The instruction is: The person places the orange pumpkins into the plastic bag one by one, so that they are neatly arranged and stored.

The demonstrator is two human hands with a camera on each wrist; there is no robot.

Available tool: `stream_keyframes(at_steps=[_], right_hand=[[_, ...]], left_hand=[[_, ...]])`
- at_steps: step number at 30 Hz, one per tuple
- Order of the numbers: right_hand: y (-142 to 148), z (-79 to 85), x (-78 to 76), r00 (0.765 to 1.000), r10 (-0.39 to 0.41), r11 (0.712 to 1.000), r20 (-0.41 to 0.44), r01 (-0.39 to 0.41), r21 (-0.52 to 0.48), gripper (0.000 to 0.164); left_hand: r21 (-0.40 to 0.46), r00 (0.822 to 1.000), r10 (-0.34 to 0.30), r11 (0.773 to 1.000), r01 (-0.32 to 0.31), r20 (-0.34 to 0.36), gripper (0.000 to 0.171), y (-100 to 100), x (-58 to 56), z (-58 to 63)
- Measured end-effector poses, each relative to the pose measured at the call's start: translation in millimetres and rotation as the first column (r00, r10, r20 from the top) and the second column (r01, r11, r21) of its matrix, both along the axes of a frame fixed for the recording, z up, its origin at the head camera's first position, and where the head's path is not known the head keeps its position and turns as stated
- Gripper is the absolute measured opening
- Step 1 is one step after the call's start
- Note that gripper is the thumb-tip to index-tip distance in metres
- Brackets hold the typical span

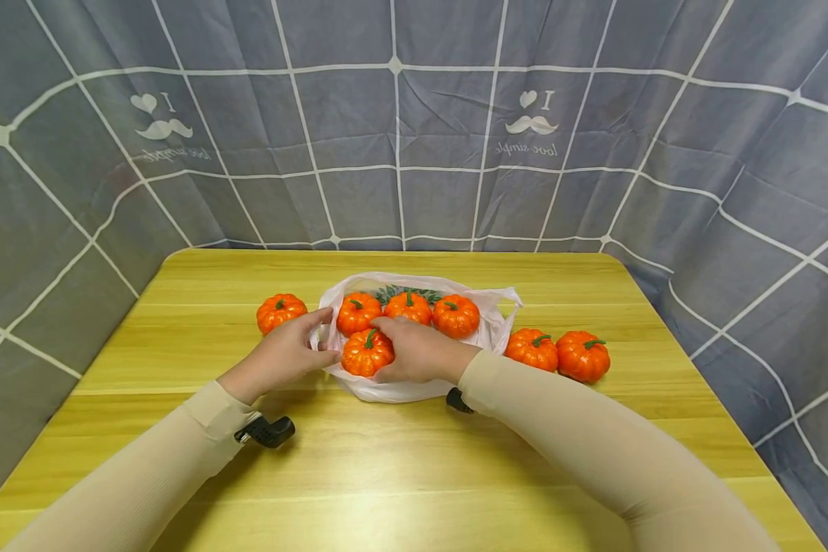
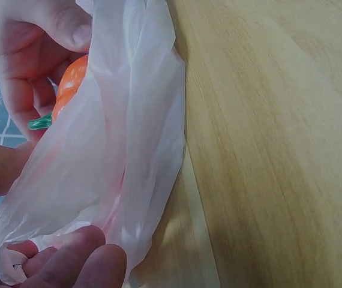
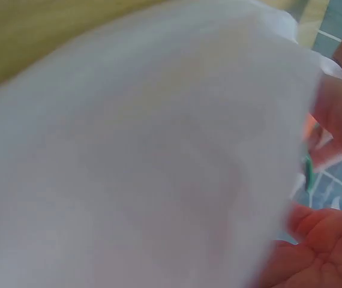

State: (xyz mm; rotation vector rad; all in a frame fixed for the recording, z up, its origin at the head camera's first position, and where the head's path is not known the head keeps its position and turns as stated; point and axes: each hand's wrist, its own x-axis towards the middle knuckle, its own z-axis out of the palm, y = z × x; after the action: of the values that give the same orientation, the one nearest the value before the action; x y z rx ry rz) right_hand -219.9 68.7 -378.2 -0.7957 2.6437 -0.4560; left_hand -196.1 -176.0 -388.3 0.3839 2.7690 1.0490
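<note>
A white plastic bag [image 1: 386,389] lies spread on the table with its mouth up. Inside are small orange pumpkins with green stems, among them a back-left one [image 1: 359,314], a back-middle one [image 1: 409,308] and a right one [image 1: 455,317]. At the bag's left side my left hand [image 1: 286,356] holds the rim, and a strip of plastic [image 2: 6,264] loops over its fingers. My right hand [image 1: 421,351] reaches over the bag and grips the front pumpkin [image 1: 367,354] from its right side. White plastic hides much of that grip in the right wrist view.
One pumpkin [image 1: 280,313] stands left of the bag, behind my left hand. Two more, a nearer one [image 1: 531,349] and a farther-right one [image 1: 583,357], sit side by side at the bag's right. A grey checked curtain [image 1: 441,207] surrounds the wooden table [image 1: 400,475].
</note>
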Motion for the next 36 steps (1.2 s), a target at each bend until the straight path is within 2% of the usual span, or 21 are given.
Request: stream_keyframes(at_steps=[7,15,21,28,36], right_hand=[[22,20.9,2.7,1.000,-0.009,0.995,-0.021,0.006,-0.099,0.092],[69,58.8,3.8,0.993,-0.090,0.977,-0.071,0.075,-0.199,0.085],[119,78.7,4.7,0.979,-0.194,0.955,-0.065,0.173,-0.240,0.081],[182,76.8,4.8,0.956,-0.275,0.949,-0.100,0.252,-0.190,0.078],[241,57.7,1.6,0.956,-0.284,0.955,-0.074,0.275,-0.114,0.085]], left_hand=[[-0.011,1.000,0.001,1.000,-0.001,-0.007,0.085,0,-0.6,-0.1],[-0.003,1.000,-0.002,1.000,0.002,0.011,0.086,0,-1.8,0.7],[-0.024,1.000,-0.003,1.000,0.003,0.000,0.086,0,-2.5,1.1],[-0.044,1.000,-0.008,0.999,0.007,-0.022,0.085,1,-3.1,-0.2],[-0.041,1.000,-0.013,0.999,0.013,-0.015,0.084,1,-3.2,0.4]])
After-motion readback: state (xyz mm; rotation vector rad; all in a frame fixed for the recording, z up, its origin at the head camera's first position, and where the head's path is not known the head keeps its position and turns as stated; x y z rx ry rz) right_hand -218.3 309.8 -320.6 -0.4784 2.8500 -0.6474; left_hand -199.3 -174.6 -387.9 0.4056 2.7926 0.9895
